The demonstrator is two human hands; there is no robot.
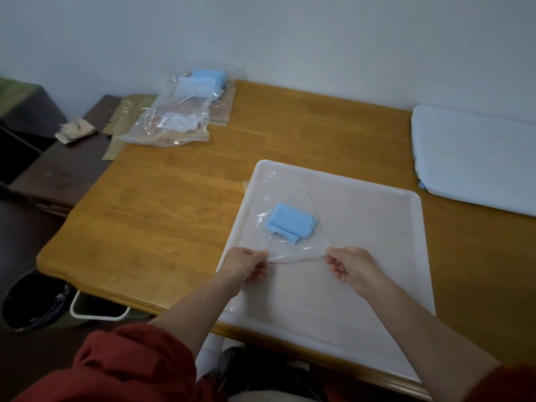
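left fingers (pixel 262 254): curled, pinching the left end of the bag's mouth
right fingers (pixel 331 259): same deal on the right end, so the left hand (pixel 246 266) and right hand (pixel 351 266) hold the mouth stretched between them
zip (pixel 287 260): thin red line running along that edge from pinch to pinch; can't tell if it's pressed closed or not
bag (pixel 278 192): clear thin film lying flat on the tray, running away from the hands; its far corner looks to poke over the tray's left rim
blue cloth (pixel 290 223): folded up inside the bag, around the middle, just beyond the hands
handling: my guess is super light and floppy. The film looks slick and would crumple or slide if grabbed mid-sheet. The cloth is soft, nothing to break, but it could shift around inside.
where to grab: the zip edge near the corners, like now. It's probably the only stiffish part.
tray (pixel 377 285): white, low rim, sitting on the wooden table (pixel 174 198) by its near edge
rest: pile of bags (pixel 174 120) at the far left corner, white mat (pixel 475 161) on the right, bin (pixel 34 300) on the floor
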